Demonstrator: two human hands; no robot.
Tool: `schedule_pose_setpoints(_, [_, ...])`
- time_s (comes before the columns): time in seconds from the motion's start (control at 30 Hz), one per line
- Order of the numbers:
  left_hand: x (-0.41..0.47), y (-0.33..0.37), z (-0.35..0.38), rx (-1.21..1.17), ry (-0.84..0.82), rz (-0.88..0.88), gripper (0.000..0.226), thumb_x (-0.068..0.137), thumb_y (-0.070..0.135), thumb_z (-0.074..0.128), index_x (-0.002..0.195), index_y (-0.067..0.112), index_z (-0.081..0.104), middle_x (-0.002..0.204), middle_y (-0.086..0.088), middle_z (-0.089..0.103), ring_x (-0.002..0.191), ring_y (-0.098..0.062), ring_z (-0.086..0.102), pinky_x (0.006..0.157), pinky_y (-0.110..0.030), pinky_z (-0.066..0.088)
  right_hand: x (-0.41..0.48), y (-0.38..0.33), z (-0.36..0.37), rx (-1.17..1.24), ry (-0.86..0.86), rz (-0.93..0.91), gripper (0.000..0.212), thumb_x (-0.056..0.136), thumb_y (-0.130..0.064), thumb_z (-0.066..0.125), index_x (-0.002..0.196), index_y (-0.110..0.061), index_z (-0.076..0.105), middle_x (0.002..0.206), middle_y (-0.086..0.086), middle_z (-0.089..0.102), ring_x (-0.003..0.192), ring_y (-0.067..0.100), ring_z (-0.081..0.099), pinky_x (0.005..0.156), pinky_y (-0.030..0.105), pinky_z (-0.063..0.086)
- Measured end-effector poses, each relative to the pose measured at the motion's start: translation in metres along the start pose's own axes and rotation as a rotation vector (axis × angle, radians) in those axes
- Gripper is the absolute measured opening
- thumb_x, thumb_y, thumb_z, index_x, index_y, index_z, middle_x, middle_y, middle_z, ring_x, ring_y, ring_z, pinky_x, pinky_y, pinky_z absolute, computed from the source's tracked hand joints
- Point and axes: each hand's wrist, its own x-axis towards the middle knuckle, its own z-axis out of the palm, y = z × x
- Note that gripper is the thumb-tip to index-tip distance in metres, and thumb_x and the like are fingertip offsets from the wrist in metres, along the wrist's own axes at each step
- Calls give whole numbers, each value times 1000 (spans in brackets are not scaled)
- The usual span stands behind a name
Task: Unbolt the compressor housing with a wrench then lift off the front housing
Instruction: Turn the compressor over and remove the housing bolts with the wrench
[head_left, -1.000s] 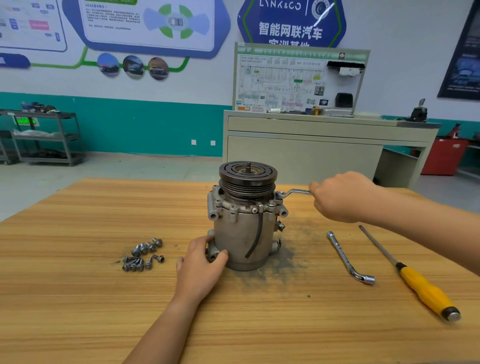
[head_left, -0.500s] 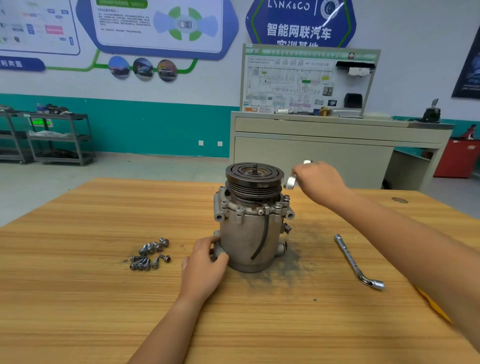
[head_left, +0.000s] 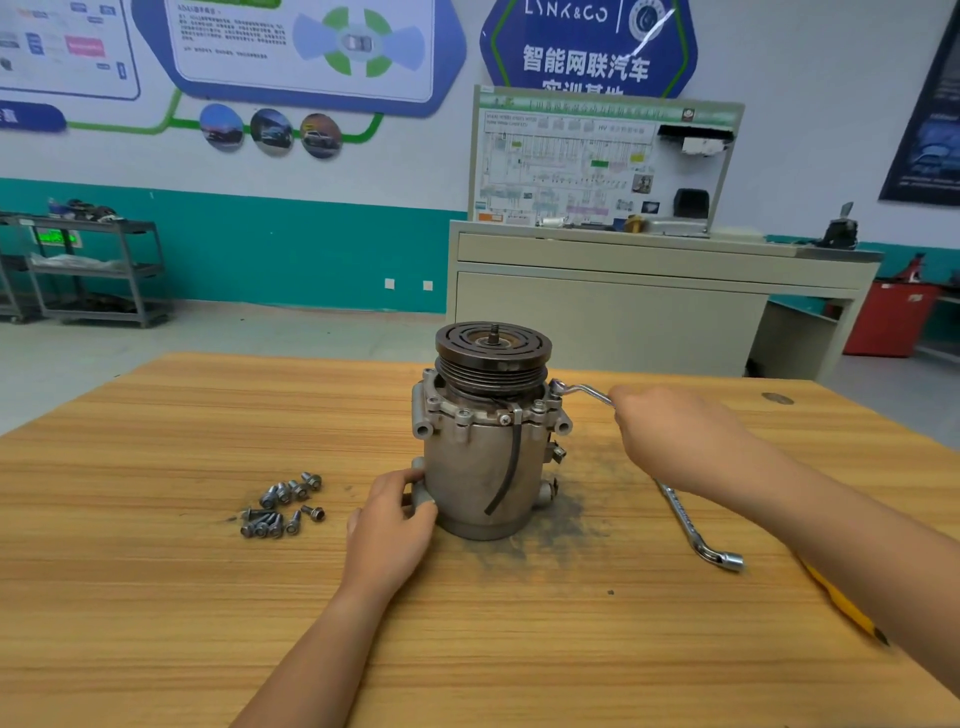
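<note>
The left hand (head_left: 392, 525), low in the middle of the frame, and the right hand (head_left: 670, 441), right of centre, were both bare. The left forearm (head_left: 311, 649) at the bottom edge and the right forearm (head_left: 831, 545) at the lower right were bare skin along their whole visible length.

One wide-angle head-worn view looks forward and down, close over the light wooden surface (head_left: 156, 571), grey metal cylindrical compressor (head_left: 478, 467) centred, white-and-teal wall (head_left: 311, 249) across the upper frame.

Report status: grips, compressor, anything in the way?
Left grip holds compressor low. Right grip holds wrench at front housing rim. Housing still on. Nothing in the way.
</note>
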Motion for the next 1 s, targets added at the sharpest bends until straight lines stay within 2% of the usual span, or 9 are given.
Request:
schedule_pose_setpoints(0.2, [-2, 1, -1, 11, 7, 12, 34, 87, 16, 55, 121, 19, 55, 111, 11, 49, 100, -9, 53, 103, -46, 38, -6, -16, -24, -308, -55, -94, 30, 89, 5, 39, 118, -3, 46, 62, 1, 26, 51, 16, 33, 39, 24, 23])
schedule_pose_setpoints(0.3, [-2, 0, -1, 10, 13, 18, 33, 87, 16, 56, 120, 18, 55, 111, 10, 50, 99, -9, 54, 102, -46, 38, -3, -17, -30, -339, -100, -97, 15, 91, -1, 37, 97, -12, 47, 63, -1, 31, 48, 13, 32, 39, 24, 24])
schedule_pose_setpoints(0.37, [-2, 0, 0, 4, 10, 17, 33, 87, 15, 56, 120, 18, 56, 111, 9, 51, 100, -10, 54, 102, -46, 38, 2, -14, -32, -339, -118, -97, 10, 94, -9, 35, 93, -12, 45, 64, -2, 36, 50, 12, 36, 41, 24, 26])
schedule_pose_setpoints(0.5, [-2, -1, 0, -18, 16, 18, 29, 86, 15, 57, 115, 22, 56, 110, 8, 53, 100, -11, 56, 102, -46, 38, 13, -4, -32, -368, -147, -151, 24, 95, -12, 33, 108, -12, 54, 65, -3, 40, 55, 12, 41, 44, 23, 30])
schedule_pose_setpoints(0.7, [-1, -3, 0, -22, 14, 10, 28, 86, 16, 58, 113, 24, 56, 111, 8, 55, 104, -13, 56, 101, -45, 39, 28, 12, -25, -492, -111, -193, 25, 93, -3, 36, 114, -10, 48, 64, -4, 40, 51, 11, 38, 44, 22, 29])
schedule_pose_setpoints(0.8, [-1, -2, 0, -24, 23, 8, 25, 86, 18, 58, 111, 25, 56, 110, 9, 55, 103, -13, 57, 101, -46, 39, 49, 14, -17, -468, -34, -147, 21, 94, -5, 41, 112, -12, 50, 84, -2, 57, 70, 17, 54, 58, 25, 39])
schedule_pose_setpoints(0.87, [-1, -2, 0, -27, 28, 6, 22, 87, 20, 57, 107, 28, 56, 109, 10, 56, 104, -13, 57, 100, -45, 40, 65, 10, -6, -391, 44, -132, 19, 94, -7, 43, 112, -11, 50, 99, 2, 62, 90, 21, 60, 77, 31, 43])
schedule_pose_setpoints(0.93, [0, -2, 0, -30, 29, 8, 20, 87, 22, 57, 104, 31, 54, 109, 10, 56, 104, -13, 57, 100, -46, 40, 80, 5, 6, -317, 149, -170, 21, 94, -6, 42, 113, -11, 50, 110, 6, 62, 104, 24, 56, 93, 34, 38])
schedule_pose_setpoints(1.0, [0, -2, 0, -35, 33, 11, 19, 87, 21, 58, 103, 32, 55, 108, 9, 57, 103, -13, 58, 99, -46, 41, 91, 2, 15, -240, 229, -204, 23, 92, -3, 41, 112, -11, 51, 113, 6, 60, 107, 24, 54, 96, 32, 33])
